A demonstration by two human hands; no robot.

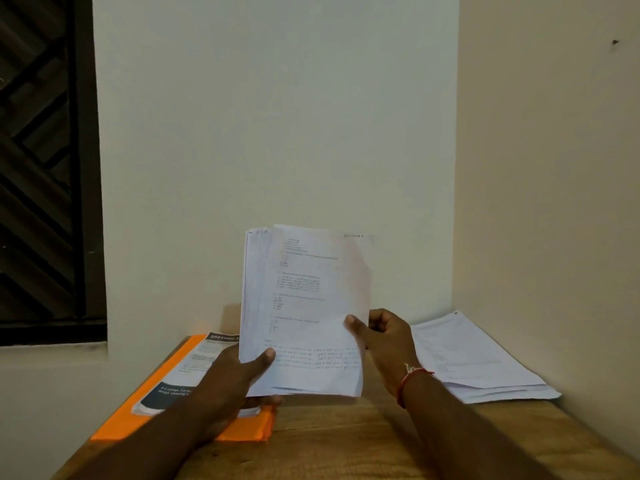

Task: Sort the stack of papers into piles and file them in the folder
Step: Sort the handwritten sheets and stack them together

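The left hand grips the lower left corner of a sheaf of white printed sheets, thumb across the front and the other fingers curled behind. The right hand, with a red thread band at its wrist, pinches the sheaf's right edge, thumb on the face. From where I stand I can't tell whether it has one sheet or several. The sheaf is held upright in the air above the brown wooden table, touching nothing below.

It looks to me like the top sheet is being read before it is peeled off for a pile. That would go best with the left hand clamping firmly while the right thumb slides only the front sheet sideways, then checks that no second sheet clings to it. Thin paper flops, so it wants support low down.

To the left lies a flat orange folder bearing a pile of leaflets with a dark header; the left forearm covers part of both. To the right, near the wall, sits a pile of plain white sheets. The print on the held sheet is too faint to read, so I can't say which pile it belongs on.
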